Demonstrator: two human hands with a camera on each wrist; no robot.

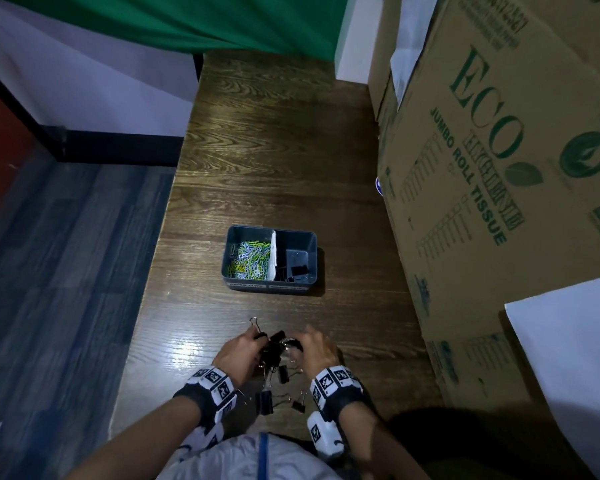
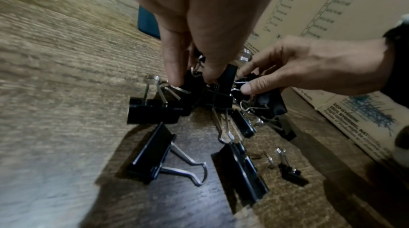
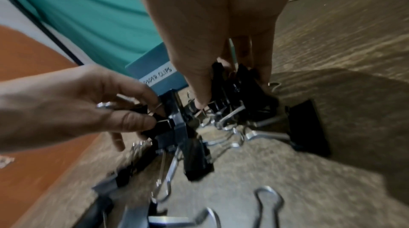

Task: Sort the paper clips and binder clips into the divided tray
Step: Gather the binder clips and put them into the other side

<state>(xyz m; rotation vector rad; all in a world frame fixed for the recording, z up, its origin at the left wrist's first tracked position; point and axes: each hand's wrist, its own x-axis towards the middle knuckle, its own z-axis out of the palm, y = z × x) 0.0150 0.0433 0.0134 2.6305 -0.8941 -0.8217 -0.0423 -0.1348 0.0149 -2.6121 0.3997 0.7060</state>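
A heap of black binder clips (image 1: 274,344) with silver wire handles lies on the wooden table near its front edge. My left hand (image 1: 238,351) pinches clips at the heap's left side (image 2: 188,81). My right hand (image 1: 317,348) pinches clips at its right side (image 3: 223,95). More binder clips (image 1: 264,402) lie loose between my wrists. Further back stands the grey divided tray (image 1: 312,237): coloured paper clips (image 1: 248,259) fill its left compartment, a few black binder clips (image 1: 293,270) lie in the right one. A white divider (image 1: 273,254) separates them.
Large cardboard boxes (image 1: 499,161) stand along the table's right side, close to the tray and hands. The table's left edge (image 1: 153,258) drops to a blue-grey floor. A green cloth (image 1: 187,22) hangs at the back.
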